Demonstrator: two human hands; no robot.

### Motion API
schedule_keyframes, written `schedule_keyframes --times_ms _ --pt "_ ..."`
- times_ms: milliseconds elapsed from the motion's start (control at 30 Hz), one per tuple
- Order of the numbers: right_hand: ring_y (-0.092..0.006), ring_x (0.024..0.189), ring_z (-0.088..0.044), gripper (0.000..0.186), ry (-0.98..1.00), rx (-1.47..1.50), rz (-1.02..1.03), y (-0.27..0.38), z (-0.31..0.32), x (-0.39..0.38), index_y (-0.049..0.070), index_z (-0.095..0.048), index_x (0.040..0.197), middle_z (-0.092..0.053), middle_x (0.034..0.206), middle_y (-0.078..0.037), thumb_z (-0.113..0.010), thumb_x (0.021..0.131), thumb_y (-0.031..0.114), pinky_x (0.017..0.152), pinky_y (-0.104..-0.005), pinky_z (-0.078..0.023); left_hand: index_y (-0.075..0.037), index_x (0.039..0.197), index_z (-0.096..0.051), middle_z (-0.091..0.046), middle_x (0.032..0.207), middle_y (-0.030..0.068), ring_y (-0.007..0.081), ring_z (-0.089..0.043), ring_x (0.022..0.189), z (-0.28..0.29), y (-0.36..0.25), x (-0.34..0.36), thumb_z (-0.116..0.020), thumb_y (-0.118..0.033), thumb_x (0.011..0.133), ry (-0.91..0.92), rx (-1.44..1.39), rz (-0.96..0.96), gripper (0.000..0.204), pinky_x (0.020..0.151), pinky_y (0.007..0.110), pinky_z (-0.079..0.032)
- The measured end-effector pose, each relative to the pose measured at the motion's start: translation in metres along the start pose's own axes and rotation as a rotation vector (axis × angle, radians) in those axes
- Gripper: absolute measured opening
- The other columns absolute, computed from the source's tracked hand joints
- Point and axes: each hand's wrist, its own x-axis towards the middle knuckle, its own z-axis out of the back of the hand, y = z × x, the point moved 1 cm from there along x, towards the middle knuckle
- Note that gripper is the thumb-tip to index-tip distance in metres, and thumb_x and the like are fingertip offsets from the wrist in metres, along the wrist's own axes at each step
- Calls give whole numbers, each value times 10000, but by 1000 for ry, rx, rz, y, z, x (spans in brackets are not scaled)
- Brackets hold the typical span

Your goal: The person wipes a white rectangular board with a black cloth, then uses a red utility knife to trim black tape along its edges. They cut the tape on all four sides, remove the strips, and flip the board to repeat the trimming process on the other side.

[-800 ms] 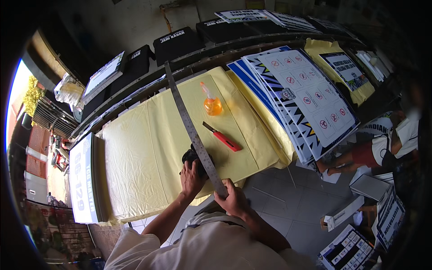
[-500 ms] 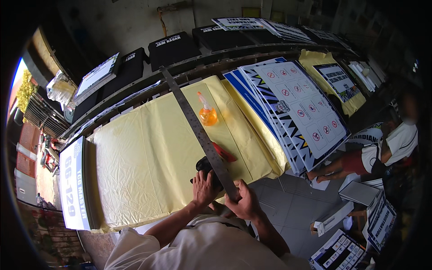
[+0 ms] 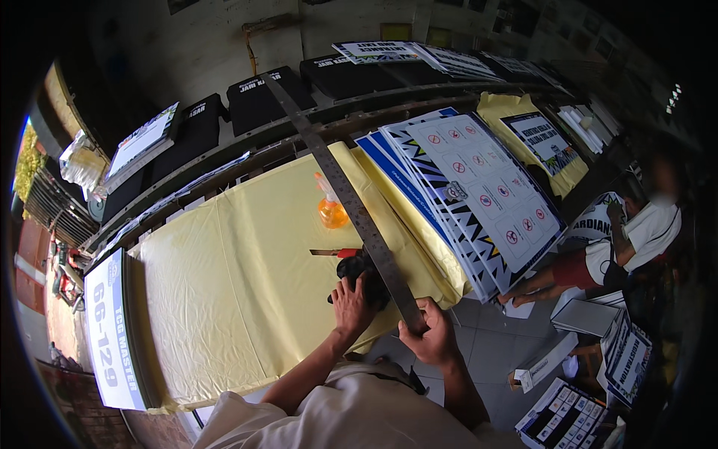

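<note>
My right hand [image 3: 431, 334] is closed round the near end of a long steel ruler [image 3: 351, 208], which slants away over the yellow-covered table to the far shelf. Left of the ruler, my left hand [image 3: 354, 305] has its fingers curled on a dark, bunched black thing [image 3: 368, 278], whose kind I cannot make out. A red utility knife [image 3: 342, 253], blade bare and pointing left, lies against the far side of that black thing. Beyond it, a spray bottle [image 3: 331, 212] of orange liquid stands beside the ruler. The yellow wrapping [image 3: 232, 277] lies wrinkled under all this.
Printed boards [image 3: 471, 187] are stacked right of the wrapping, and a white board [image 3: 111, 329] lies at its left end. Folded black shirts [image 3: 263, 101] line the far shelf. Another person [image 3: 636, 232] sits at the right, near boxes and signs [image 3: 565, 415] on the floor.
My hands have moved right with the ruler and the black thing. The red knife now lies left of the ruler with its blade showing; before, its red part stuck out to the right.
</note>
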Motion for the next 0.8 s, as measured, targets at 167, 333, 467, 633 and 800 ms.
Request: schedule_keyframes --times_ms 167,333,467,633,800 --pt "-28 703 -578 284 -45 -71 36 -8 20 7 0 -534 1121 -621 806 1 -695 887 4 649 -230 -472 -111 1364 -534 -497 1290 208 394 -471 1186 48 -27 0 -800 -349 787 -261 37 -220 678 1039 541 -364" --pt "-63 752 -622 294 -55 -45 53 -5 36 12 -16 -567 1126 -666 882 -46 -718 883 51 694 -260 -513 -70 1202 -642 -584 1226 155 364 -526 1158 29 -46 23 -802 -270 765 -32 -363 -411 506 995 477 -445" --pt "-91 792 -652 315 -44 -65 80 7 55 15 -10 -570 1138 -674 873 -56 -730 879 70 730 -274 -515 -101 1109 -700 -656 1132 62 304 -609 1025 -3 -103 56 -807 -225 782 -49 -411 -765 365 883 439 -514" --pt "-174 886 -709 337 13 -79 106 10 92 12 -11 -561 1143 -678 945 -121 -736 887 121 776 -324 -537 -84 1385 -573 -528 1461 139 360 -481 1357 -38 -209 78 -814 -436 767 99 -398 -973 750 1095 523 -411" --pt "-169 834 -687 301 108 -93 122 5 131 6 -16 -567 1097 -673 880 -118 -730 882 116 751 -324 -526 -46 1556 -346 -245 1657 205 406 -130 1563 -70 -253 73 -777 -706 674 343 -127 -931 1183 1224 659 -92"
